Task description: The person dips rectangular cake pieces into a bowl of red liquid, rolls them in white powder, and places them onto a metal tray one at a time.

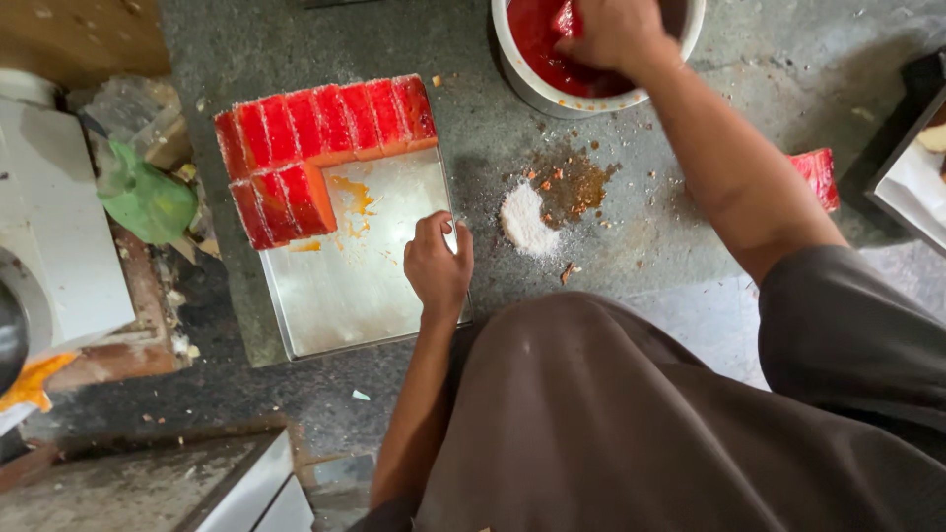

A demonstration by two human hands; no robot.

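The left hand (439, 266) is curling on the near-right edge of the tray (345, 305); the right hand (611, 34) is gripping a red piece (566, 20) in the far bucket (552, 94), likely dripping syrup across the counter.

Speckled grey stone worktop (641, 236)

A grey, speckled stone counter (473, 108) carries the work. On it lies a shallow square metal tray (355, 296), and beyond it a round white bowl (537, 89) at the far edge. Between them, a small heap of white powder (524, 219) sits just beside a brown, crumbly smear (576, 182). A single red block (818, 175) lies to the right, well apart.
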